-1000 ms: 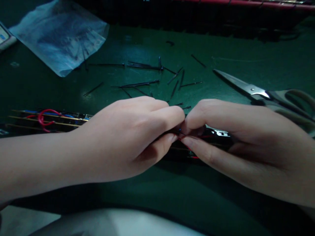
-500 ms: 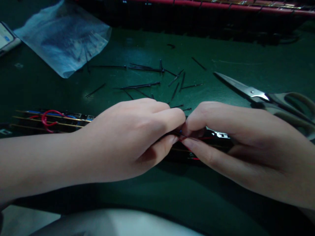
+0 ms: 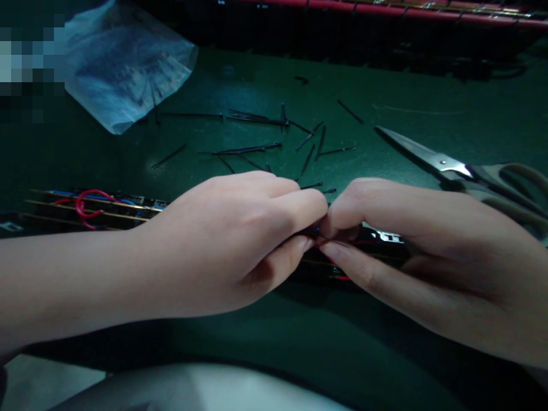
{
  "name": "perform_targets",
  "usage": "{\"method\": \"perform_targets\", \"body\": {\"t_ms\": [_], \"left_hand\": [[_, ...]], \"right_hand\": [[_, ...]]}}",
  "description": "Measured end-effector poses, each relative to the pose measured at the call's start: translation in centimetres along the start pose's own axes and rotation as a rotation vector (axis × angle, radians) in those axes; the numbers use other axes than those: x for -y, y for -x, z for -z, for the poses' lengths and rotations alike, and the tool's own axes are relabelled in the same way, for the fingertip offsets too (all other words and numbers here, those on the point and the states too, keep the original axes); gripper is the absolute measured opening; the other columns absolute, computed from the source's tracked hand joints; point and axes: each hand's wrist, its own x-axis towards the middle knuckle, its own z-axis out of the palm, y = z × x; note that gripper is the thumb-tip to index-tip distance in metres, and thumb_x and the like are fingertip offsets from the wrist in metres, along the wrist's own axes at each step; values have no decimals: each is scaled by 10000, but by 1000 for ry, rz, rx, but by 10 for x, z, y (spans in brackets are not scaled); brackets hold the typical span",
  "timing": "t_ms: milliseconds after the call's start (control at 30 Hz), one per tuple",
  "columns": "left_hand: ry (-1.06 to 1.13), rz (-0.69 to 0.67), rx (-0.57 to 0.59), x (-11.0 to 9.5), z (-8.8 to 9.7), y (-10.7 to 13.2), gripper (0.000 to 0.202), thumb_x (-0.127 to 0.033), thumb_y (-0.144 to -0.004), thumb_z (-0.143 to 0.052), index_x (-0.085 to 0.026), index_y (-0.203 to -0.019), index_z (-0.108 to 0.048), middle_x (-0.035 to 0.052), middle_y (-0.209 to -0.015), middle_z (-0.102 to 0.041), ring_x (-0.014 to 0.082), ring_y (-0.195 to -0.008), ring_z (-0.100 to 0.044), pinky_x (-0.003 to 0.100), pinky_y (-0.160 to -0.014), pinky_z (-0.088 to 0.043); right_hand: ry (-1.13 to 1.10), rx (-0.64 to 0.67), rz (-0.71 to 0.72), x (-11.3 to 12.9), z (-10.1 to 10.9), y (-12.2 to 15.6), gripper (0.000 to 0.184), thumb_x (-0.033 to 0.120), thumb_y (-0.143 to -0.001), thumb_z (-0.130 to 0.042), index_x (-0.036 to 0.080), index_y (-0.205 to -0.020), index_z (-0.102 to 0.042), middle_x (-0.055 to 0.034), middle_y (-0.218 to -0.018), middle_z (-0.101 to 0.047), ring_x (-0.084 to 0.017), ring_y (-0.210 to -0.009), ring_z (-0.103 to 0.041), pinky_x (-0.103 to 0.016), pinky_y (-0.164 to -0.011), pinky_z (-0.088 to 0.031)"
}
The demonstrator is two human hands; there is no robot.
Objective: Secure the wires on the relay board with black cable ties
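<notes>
The left hand [image 3: 252, 228] and right hand [image 3: 428, 242], fingertips nearly meeting, pinch a thin strand [image 3: 317, 240], mostly hidden, over the wired assembly [image 3: 132, 207] on the table [image 3: 244, 342]; too hard a tug could strain its wires [image 3: 79, 208], a loose pinch slip

Left hand [image 3: 240, 240] and right hand [image 3: 428, 234] pinch close together over a wired assembly [image 3: 128, 216] — what they grip mostly hidden — with black cable ties [image 3: 257, 120], scissors [image 3: 456, 165] and a translucent bag [image 3: 128, 68] beyond on the green table [image 3: 428, 94].
</notes>
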Motion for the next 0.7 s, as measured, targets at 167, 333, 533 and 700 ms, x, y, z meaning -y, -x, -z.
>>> {"method": "perform_targets", "body": {"t_ms": [167, 333, 533, 700], "left_hand": [[-7, -5, -7, 0, 0, -1, 125, -163, -935, -497, -220, -830, -463, -20, -749, -535, 148, -671, -480, 293, -574, -329], [-8, -24, 0, 0, 1, -2, 123, -140, -929, -507, -217, -842, -467, -17, -755, -546, 147, -676, -491, 294, -586, -341], [-5, -30, -9, 2, 2, 0, 118, -148, -923, -508, -222, -845, -459, -23, -757, -536, 142, -676, -476, 299, -589, -330], [2, -43, -15, 4, 2, 1, 120, -126, -898, -503, -220, -867, -436, -42, -742, -498, 113, -654, -438, 258, -589, -300]], "right_hand": [[-1, -3, 8, 3, 2, 3, 74, 169, -932, -567, 208, -904, -623, 45, -830, -634, -52, -750, -591, -191, -670, -479], [9, 0, -6, 1, 1, 1, 81, 169, -933, -564, 225, -919, -622, 50, -843, -650, -56, -749, -609, -196, -665, -498], [10, 12, -1, -1, 1, 0, 88, 204, -952, -549, 259, -916, -607, 38, -836, -659, -90, -734, -626, -241, -660, -532], [52, 27, -13, 1, -2, 6, 75, 265, -959, -530, 282, -1022, -567, 11, -900, -663, -147, -748, -638, -319, -658, -549]]}}
